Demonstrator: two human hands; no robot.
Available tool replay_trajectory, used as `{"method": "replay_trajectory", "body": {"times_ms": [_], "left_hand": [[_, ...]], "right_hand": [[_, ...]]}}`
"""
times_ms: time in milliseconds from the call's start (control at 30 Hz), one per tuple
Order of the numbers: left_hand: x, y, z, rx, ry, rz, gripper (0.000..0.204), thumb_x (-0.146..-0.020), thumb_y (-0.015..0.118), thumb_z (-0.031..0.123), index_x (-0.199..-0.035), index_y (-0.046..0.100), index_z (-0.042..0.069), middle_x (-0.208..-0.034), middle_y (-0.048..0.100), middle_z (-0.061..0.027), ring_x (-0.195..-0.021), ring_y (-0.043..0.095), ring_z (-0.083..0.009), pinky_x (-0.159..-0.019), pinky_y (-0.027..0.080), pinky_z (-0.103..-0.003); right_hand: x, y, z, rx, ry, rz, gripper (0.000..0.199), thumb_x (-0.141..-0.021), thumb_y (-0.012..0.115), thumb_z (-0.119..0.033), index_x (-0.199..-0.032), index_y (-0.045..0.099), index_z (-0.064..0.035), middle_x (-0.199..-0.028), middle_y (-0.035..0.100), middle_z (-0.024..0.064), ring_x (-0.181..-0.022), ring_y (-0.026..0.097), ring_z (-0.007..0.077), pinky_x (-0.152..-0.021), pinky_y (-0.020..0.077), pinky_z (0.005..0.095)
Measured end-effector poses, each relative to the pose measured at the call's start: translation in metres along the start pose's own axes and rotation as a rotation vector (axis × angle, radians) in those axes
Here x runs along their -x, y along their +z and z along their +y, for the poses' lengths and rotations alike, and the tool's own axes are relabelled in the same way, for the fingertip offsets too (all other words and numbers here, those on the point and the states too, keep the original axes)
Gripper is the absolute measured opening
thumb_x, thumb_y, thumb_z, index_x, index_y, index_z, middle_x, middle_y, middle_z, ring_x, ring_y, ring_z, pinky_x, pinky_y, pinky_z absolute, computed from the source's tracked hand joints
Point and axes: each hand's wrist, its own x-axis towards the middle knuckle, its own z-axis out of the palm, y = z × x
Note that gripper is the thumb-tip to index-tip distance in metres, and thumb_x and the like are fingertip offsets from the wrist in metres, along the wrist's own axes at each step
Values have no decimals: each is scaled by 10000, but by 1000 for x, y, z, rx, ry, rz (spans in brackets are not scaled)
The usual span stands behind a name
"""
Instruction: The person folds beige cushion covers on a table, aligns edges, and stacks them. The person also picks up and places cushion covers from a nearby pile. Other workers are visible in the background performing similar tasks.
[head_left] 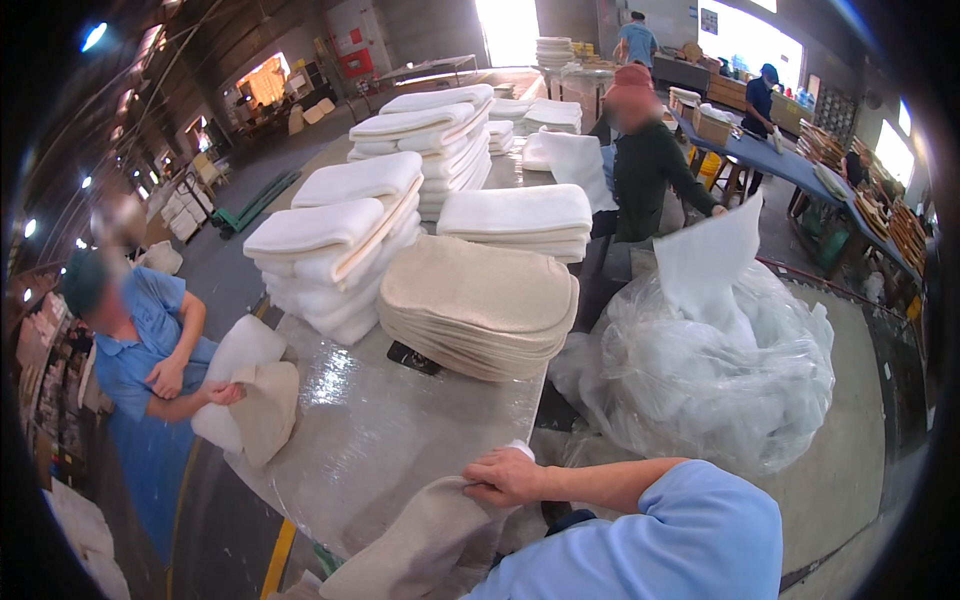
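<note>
My right hand reaches in from the lower right on a blue-sleeved arm and is shut on the edge of a beige fabric cover at the table's near edge. My left hand is not in view. Just beyond, a stack of beige covers lies on the shiny plastic-wrapped table. Stacks of white foam pads stand behind it, with one more stack of white pads to the right.
At the left a person in blue holds a white pad in a beige cover. A big clear plastic bag of white filling sits to the right. A person in dark green works at the far side; others stand at a blue table.
</note>
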Motion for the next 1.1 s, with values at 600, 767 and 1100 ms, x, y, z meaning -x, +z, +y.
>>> {"method": "replay_trajectory", "body": {"times_ms": [600,767,1100], "left_hand": [[46,-57,-17,-167,67,-376,573,-926,744,45,-1478,602,105,-1347,712,-95,-1191,693,-252,-991,553,-376],[55,-69,-16,-201,62,-408,571,-929,734,39,-1480,601,105,-1352,710,-99,-1190,693,-254,-991,553,-376],[71,-79,-35,-314,54,-500,567,-934,714,26,-1484,601,105,-1364,706,-105,-1189,694,-257,-993,552,-376]], "right_hand": [[4,84,-99,219,-111,274,215,-894,769,-124,-1096,703,-98,-1043,719,56,-939,698,282,-827,521,415],[1,56,-180,97,-176,313,285,-858,736,-55,-1140,723,-97,-1186,708,52,-1026,691,278,-944,508,460],[25,57,-222,20,-217,360,265,-845,679,79,-1082,719,-34,-1122,716,118,-944,733,306,-771,599,402]]}}
